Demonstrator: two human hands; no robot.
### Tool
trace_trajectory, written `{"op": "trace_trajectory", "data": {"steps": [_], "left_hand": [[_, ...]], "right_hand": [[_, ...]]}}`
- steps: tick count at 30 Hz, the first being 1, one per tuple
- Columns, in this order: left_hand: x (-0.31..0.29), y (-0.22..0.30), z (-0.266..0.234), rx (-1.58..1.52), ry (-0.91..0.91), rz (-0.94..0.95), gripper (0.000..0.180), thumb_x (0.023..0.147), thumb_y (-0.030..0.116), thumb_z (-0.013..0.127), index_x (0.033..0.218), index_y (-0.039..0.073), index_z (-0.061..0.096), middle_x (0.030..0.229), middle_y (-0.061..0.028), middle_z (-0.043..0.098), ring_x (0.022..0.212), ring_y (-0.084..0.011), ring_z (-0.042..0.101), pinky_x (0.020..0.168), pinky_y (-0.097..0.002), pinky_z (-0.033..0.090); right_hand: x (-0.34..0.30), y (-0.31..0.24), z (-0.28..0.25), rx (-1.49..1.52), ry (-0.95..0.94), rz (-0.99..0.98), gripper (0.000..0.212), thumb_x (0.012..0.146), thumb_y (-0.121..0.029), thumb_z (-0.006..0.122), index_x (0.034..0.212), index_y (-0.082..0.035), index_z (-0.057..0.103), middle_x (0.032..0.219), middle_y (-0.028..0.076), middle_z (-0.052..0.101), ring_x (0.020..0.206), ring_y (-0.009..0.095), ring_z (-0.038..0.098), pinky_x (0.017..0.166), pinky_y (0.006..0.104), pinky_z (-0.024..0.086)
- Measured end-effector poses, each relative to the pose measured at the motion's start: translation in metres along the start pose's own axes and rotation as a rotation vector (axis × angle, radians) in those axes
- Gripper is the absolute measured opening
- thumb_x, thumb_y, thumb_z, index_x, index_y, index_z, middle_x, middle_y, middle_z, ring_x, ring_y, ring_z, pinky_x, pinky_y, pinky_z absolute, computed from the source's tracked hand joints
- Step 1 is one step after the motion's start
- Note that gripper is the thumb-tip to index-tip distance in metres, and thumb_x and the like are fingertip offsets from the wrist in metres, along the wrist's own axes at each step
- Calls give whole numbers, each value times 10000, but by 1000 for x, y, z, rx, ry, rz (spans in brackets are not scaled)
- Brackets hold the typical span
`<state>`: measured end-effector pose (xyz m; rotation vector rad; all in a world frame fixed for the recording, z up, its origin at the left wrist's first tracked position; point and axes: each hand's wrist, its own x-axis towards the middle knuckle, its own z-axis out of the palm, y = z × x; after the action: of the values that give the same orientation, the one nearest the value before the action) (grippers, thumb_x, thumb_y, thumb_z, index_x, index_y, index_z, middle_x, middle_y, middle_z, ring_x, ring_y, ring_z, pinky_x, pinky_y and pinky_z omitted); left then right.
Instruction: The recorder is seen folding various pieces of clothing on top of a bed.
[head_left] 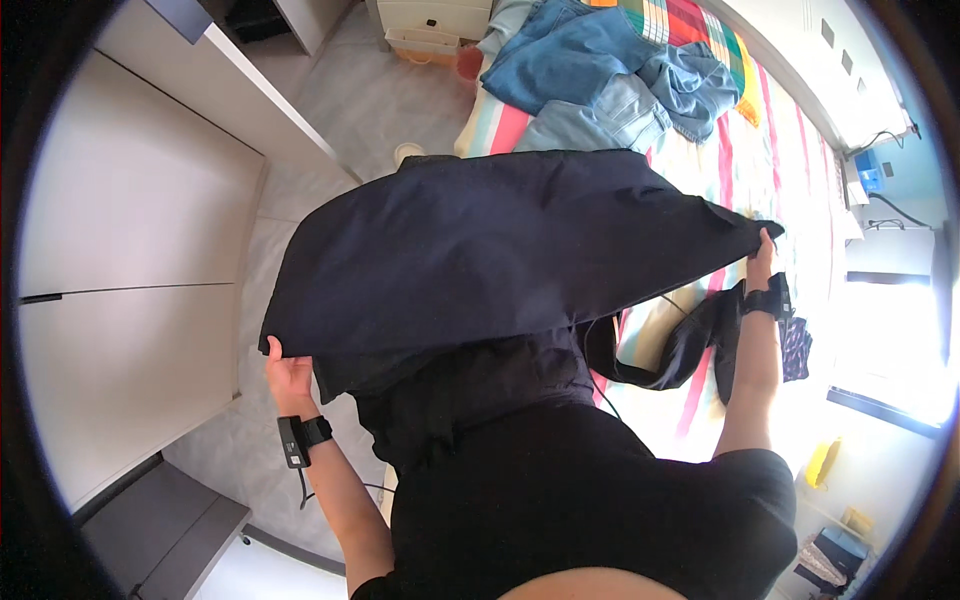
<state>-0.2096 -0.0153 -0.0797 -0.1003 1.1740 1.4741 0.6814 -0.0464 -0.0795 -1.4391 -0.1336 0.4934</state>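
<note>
A wide black garment (480,240) is stretched out in front of me, and its exact kind does not show. My left hand (289,374) is closed on its near left corner, thumb on top of the cloth. At the far right end, my right hand (761,262) pinches the other corner, held higher and farther away. Between my hands the cloth spreads fairly flat, its lower edge hanging in front of my body. Part of the bed is hidden beneath it. More black cloth (660,372) lies on the bed below my right forearm.
A striped bed (725,150) extends ahead and to the right. Blue jeans (570,55) and lighter denim (610,115) are heaped at its far end. Pale cabinet doors (140,230) stand on the left, with a dark grey unit (160,525) at lower left.
</note>
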Motion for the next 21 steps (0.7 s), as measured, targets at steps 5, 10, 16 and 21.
{"op": "trace_trajectory", "data": {"steps": [5, 10, 16, 21], "left_hand": [[8, 5, -23, 116, 31, 77, 442, 905, 258, 541, 1250, -6, 462, 1274, -134, 511, 1164, -280, 482, 1013, -433, 360], [7, -2, -13, 151, -5, 77, 411, 906, 229, 551, 1240, 3, 470, 1254, -132, 522, 1174, -279, 475, 1005, -416, 366], [-30, -20, 17, 1083, 367, 1048, 409, 830, 169, 638, 1183, 14, 503, 1178, -116, 550, 1093, -256, 515, 946, -388, 383], [-97, -47, 126, 1331, -532, 938, 378, 721, 104, 672, 1087, 61, 587, 1121, -105, 576, 1082, -271, 516, 930, -375, 399]], "right_hand": [[-17, -52, 48, -132, 4, -109, 177, 831, -118, 622, 972, -17, 589, 888, 88, 618, 762, 195, 596, 695, 293, 488], [-9, -69, 56, -138, 33, -179, 186, 811, -100, 639, 971, -12, 603, 879, 91, 612, 752, 184, 589, 649, 285, 484], [-6, -71, 61, -140, 42, -221, 127, 791, -68, 646, 900, -13, 612, 850, 89, 618, 697, 184, 598, 594, 283, 496], [-11, -90, 69, -78, -4, -249, 99, 779, -53, 660, 856, -22, 605, 828, 90, 628, 697, 190, 616, 624, 285, 520]]}}
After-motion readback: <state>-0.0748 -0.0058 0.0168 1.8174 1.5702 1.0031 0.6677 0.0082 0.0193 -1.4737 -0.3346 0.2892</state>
